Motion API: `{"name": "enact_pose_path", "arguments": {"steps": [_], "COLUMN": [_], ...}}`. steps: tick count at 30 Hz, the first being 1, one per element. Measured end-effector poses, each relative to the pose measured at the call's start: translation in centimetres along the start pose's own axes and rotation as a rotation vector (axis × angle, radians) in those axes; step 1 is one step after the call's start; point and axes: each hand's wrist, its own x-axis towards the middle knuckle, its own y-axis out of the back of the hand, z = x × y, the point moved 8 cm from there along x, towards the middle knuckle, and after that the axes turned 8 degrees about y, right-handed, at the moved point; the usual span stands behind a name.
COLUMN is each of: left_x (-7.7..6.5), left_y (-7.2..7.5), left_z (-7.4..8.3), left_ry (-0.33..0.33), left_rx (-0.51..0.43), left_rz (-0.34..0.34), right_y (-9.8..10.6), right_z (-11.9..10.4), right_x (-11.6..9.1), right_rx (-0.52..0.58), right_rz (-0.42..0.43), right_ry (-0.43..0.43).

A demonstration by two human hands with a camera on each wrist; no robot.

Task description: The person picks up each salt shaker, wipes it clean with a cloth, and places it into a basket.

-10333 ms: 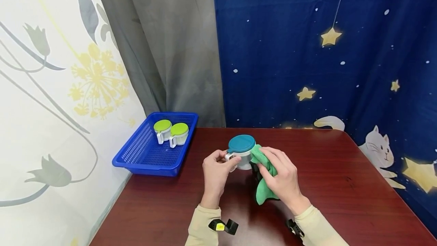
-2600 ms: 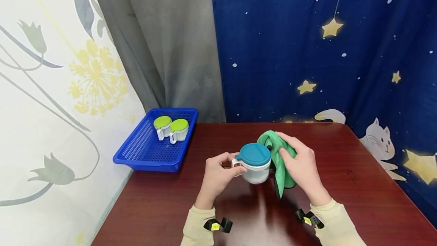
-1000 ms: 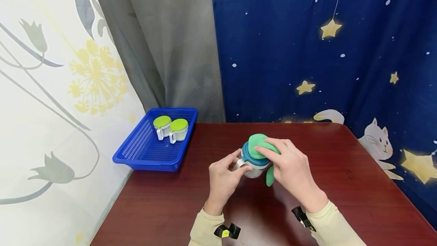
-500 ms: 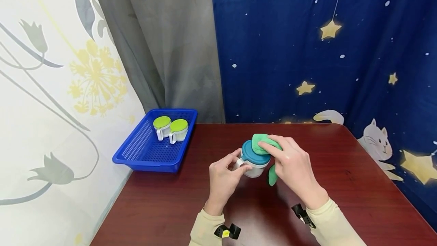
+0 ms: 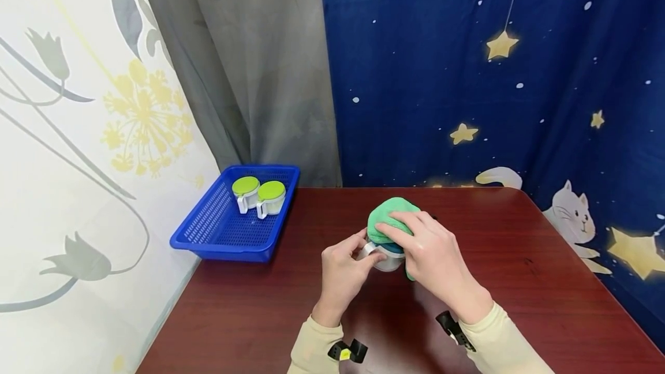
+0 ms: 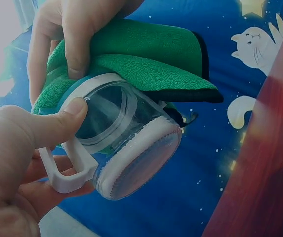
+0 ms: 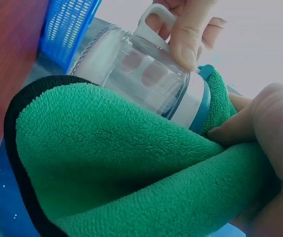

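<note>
My left hand [image 5: 340,273] pinches the white handle of a clear seasoning jar [image 6: 146,143], thumb against its collar. The jar has a teal lid [image 7: 204,106] and some white stuff at its base; it is tilted and held above the table. In my right hand [image 5: 436,255] is a green cloth [image 5: 387,216] with black edging, spread over the lid and hiding most of it in the head view. The right fingers press the cloth onto the lid, and its loose end hangs beside the jar.
A blue basket [image 5: 228,254] stands at the table's back left, holding two lidded jars, a lime-green-topped jar [image 5: 245,189] and a similar jar [image 5: 271,196]. The red-brown table [image 5: 519,281] runs back to grey and starry blue curtains.
Over the last second, the cloth slides right across the teal lid, uncovering part of it, then comes back left over it. The left hand keeps hold of the jar, nearly still.
</note>
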Motion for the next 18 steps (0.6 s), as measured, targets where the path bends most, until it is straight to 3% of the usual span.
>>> {"name": "enact_pose_path", "arguments": {"steps": [10,18], "left_x": [0.2,-0.1], "left_y": [0.1,0.5], "left_z": [0.1,-0.1], "left_ry": [-0.014,-0.003], "left_rx": [0.029,0.052], "left_rz": [-0.003,0.022], "right_y": [-0.7,-1.8], "right_z": [0.9,3.0], "right_x": [0.7,0.7], "right_rx": [-0.009,-0.032], "right_rz": [-0.068,-0.090], "right_ry": [-0.046,-0.122]}}
